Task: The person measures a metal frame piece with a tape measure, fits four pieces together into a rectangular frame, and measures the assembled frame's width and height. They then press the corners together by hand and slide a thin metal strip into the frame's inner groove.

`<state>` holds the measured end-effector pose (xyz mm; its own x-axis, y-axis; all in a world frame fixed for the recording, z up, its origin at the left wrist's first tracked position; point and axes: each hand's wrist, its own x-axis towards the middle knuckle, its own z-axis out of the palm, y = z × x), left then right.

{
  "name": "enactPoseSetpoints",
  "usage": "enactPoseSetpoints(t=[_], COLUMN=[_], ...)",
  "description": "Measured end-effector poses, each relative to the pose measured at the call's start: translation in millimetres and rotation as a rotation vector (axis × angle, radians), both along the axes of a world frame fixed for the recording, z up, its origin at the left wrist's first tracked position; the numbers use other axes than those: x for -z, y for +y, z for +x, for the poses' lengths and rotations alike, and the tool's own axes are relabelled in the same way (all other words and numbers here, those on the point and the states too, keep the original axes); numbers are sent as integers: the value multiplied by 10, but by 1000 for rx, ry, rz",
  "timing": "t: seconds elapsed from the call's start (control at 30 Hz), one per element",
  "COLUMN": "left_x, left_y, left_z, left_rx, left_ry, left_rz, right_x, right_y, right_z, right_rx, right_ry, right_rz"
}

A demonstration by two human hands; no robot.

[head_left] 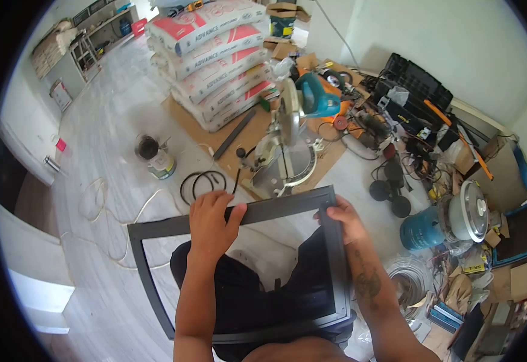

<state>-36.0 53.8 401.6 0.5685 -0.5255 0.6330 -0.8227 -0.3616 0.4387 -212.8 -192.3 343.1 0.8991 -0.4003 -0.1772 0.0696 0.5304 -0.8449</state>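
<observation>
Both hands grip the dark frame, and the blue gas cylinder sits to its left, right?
Not quite. The head view shows the left hand and right hand both gripping the dark frame, but the blue gas cylinder sits to its right.

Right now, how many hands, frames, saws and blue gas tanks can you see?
Hands: 2, the left hand and right hand, both gripping the frame
Dark frame: 1
Mitre saw: 1
Blue gas cylinder: 1
Total: 5
</observation>
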Motion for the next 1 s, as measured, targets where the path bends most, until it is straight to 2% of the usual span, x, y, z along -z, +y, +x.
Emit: enactPoseSetpoints(t=[0.07,0.17,0.33,0.5,0.77,1.0], left_x=[151,115,-187,-374,-597,-546], left_y=[-36,-194,-569,-716,-727,-709], left_z=[-48,-85,-243,-359,-471,-526], left_rx=[-20,86,178,170,196,188], left_ry=[107,162,153,287,264,264], left_rz=[138,178,183,303,323,241], right_x=[-5,-27,-63,-9,53,58], right_y=[-46,-37,-38,-94,-133,-141], right_z=[-26,-29,-16,-129,-178,-198], right_rx=[-29,-31,-91,-136,-176,-195], right_ry=[5,2,-63,-115,-206,-229], right_rz=[14,10,-36,-92,-57,-52])
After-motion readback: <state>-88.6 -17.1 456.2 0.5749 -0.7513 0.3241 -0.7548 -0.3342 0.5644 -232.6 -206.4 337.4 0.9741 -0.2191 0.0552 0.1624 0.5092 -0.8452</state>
